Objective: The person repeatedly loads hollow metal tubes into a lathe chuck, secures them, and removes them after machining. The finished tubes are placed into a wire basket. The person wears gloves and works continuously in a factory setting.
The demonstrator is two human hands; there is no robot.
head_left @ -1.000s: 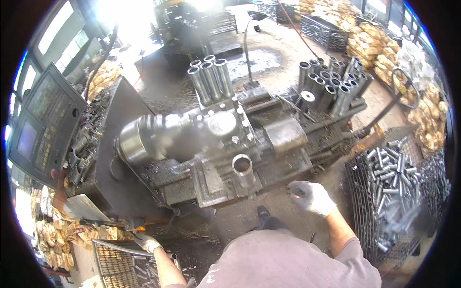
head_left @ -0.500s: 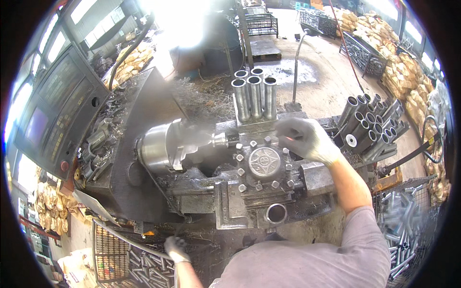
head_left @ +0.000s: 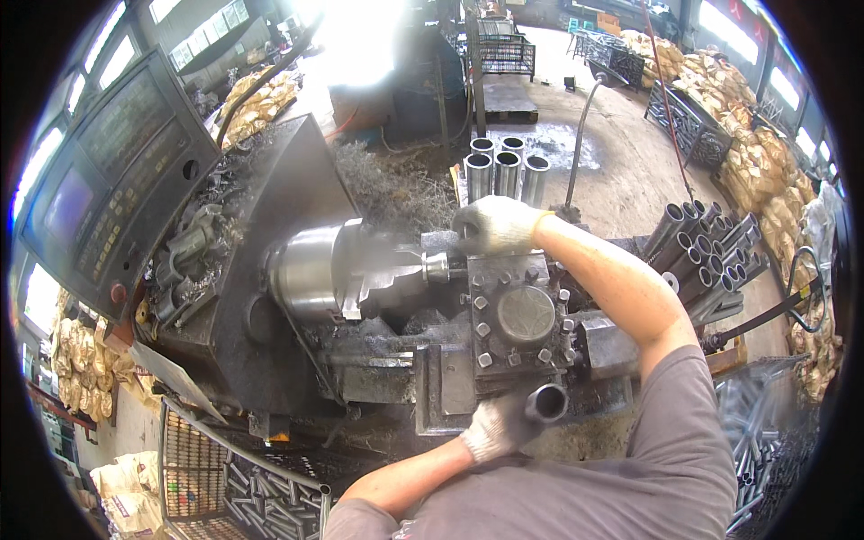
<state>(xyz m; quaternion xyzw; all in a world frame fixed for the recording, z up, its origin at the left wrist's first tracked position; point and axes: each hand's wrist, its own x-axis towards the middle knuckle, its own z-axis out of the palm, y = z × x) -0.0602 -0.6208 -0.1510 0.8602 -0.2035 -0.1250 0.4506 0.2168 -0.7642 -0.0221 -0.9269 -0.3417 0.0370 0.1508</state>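
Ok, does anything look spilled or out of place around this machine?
Possibly the tangled metal shavings heaped beyond the chuck: they look like loose waste, unlike the neatly grouped upright tubes near the right hand. I see no clear damage.

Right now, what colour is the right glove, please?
The right glove is mostly white; head view.

Tan sacks (head_left: 760,184) are heaped along the far right, beside a dark metal crate (head_left: 688,135). A pale bag (head_left: 130,497) sits near left. Far off stands a black rack (head_left: 506,58).
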